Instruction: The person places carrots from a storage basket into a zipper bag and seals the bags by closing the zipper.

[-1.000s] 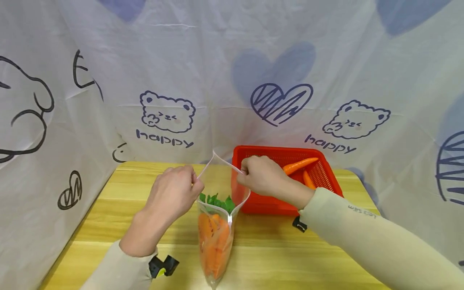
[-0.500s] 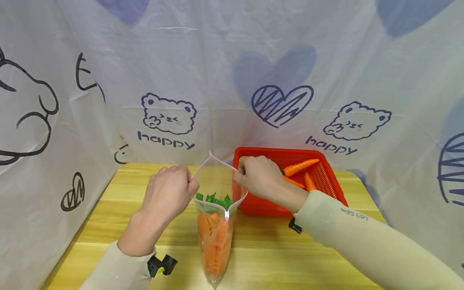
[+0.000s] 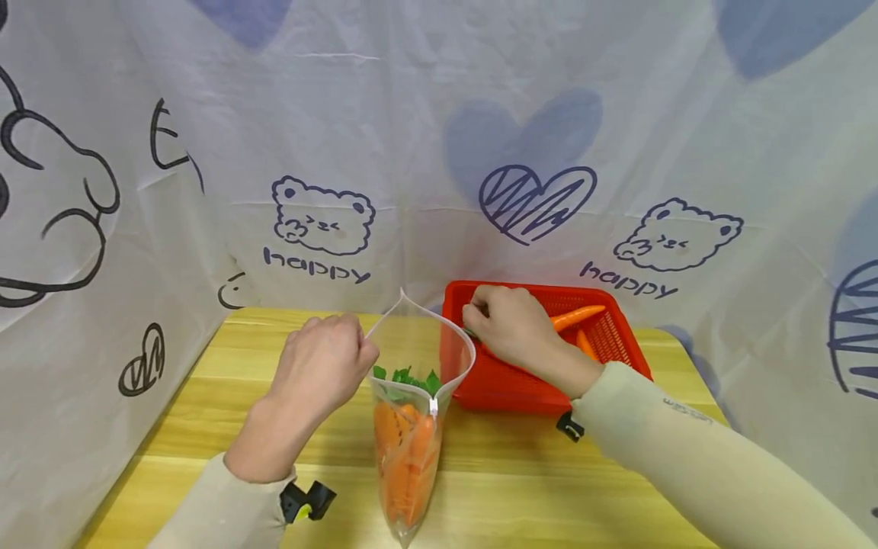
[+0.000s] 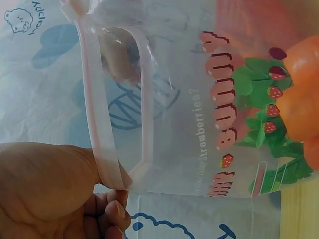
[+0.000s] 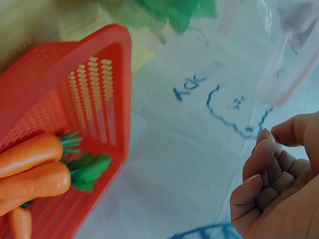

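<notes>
Left hand (image 3: 328,357) fingers pinch the rim of the bag (image 3: 406,390); bag is upright, carrots (image 3: 408,465) inside, near the red basket (image 3: 511,393); right hand (image 3: 509,324) fingers curled in, apart from bag.

White cloth (image 3: 411,99) right across the back, turning down the left side, creased here and there! Big pale-blue hearts (image 3: 524,150) on it, a scribbled dark heart (image 3: 528,206) too, and two bears (image 3: 324,217), each over a "happy". Below, a yellow wood-grain desk (image 3: 535,496), banded lengthwise, soft light, faint shadows.
</notes>
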`<state>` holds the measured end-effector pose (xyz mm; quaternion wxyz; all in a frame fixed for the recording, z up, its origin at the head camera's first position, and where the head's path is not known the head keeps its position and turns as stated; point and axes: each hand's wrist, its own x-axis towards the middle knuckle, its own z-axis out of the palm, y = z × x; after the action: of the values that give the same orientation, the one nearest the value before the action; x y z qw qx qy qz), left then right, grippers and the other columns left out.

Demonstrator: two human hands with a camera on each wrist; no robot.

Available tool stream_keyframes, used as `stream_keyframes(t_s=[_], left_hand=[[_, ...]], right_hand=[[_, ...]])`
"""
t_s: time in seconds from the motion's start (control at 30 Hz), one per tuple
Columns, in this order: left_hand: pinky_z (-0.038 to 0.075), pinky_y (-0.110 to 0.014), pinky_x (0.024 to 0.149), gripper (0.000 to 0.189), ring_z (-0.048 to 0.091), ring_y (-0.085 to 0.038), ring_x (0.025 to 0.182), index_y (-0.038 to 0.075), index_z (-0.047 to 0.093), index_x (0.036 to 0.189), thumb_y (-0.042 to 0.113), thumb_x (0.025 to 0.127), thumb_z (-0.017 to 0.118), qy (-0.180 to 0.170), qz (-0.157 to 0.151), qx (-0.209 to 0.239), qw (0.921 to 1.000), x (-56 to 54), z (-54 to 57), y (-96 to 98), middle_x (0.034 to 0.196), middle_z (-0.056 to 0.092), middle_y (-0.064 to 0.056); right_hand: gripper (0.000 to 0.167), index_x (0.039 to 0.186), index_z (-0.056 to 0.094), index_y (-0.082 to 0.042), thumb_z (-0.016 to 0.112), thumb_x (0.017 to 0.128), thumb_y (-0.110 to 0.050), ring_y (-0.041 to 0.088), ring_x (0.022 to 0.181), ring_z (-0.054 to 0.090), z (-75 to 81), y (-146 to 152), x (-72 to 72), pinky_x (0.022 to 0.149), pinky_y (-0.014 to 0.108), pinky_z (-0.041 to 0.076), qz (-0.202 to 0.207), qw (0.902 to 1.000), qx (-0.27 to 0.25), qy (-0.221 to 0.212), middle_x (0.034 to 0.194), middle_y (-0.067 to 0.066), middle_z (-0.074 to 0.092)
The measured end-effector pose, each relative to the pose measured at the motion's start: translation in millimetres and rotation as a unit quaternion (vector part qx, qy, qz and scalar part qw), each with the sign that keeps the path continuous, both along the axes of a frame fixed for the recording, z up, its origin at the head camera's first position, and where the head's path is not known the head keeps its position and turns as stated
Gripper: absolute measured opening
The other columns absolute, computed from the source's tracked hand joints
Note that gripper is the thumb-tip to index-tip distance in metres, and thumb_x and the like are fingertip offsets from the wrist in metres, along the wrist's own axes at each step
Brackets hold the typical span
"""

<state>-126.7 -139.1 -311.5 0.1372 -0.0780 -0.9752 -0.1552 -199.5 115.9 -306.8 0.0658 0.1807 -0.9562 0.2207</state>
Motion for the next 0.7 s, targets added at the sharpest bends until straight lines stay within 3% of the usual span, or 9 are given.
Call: stream_keyframes(t_s=[0.13, 0.33, 0.47, 0.7], left_hand=[[0.041, -0.039, 0.06, 0.019, 0.05, -0.026, 0.065, 0.012, 0.054, 0.071, 0.013, 0.09, 0.057, 0.003, -0.001, 0.007, 1.0, -1.0, -1.6, 0.8, 0.065, 0.052, -0.002], [0.038, -0.036, 0.059, 0.019, 0.048, -0.026, 0.063, 0.012, 0.053, 0.071, 0.011, 0.089, 0.056, 0.013, -0.002, 0.02, 0.9997, -1.0, -6.0, 1.0, 0.064, 0.05, -0.001], [0.038, -0.037, 0.061, 0.017, 0.048, -0.026, 0.065, 0.012, 0.053, 0.072, 0.011, 0.089, 0.054, 0.014, 0.001, 0.029, 0.9995, -1.0, -9.2, 0.6, 0.065, 0.05, -0.001], [0.039, -0.039, 0.062, 0.019, 0.049, -0.026, 0.065, 0.012, 0.053, 0.072, 0.013, 0.091, 0.056, 0.025, 0.005, 0.022, 0.9994, 0.0, -11.7, -2.2, 0.066, 0.052, -0.001]], right_hand=[[0.019, 0.084, 0.069, -0.014, 0.058, 0.097, -0.023, 0.025, 0.071, 0.059, -11.5, 22.6, -11.2, 0.07, 0.037, 0.048, -0.026, 0.9996, -0.004, 0.004, 0.074, 0.001, 0.063], [0.014, 0.09, 0.068, -0.011, 0.059, 0.097, -0.02, 0.023, 0.066, 0.056, -42.3, 58.4, -32.7, 0.067, 0.037, 0.046, -0.053, 0.9982, 0.015, -0.023, 0.074, 0.003, 0.063], [0.011, 0.095, 0.069, -0.009, 0.062, 0.097, -0.017, 0.023, 0.067, 0.056, -59.8, 76.6, -44.4, 0.067, 0.038, 0.047, -0.057, 0.9977, 0.029, -0.024, 0.077, 0.004, 0.064], [0.016, 0.104, 0.069, -0.005, 0.069, 0.096, -0.019, 0.029, 0.081, 0.062, -77.9, 88.9, -56.4, 0.077, 0.046, 0.054, -0.051, 0.9957, 0.077, 0.002, 0.089, 0.009, 0.067]])
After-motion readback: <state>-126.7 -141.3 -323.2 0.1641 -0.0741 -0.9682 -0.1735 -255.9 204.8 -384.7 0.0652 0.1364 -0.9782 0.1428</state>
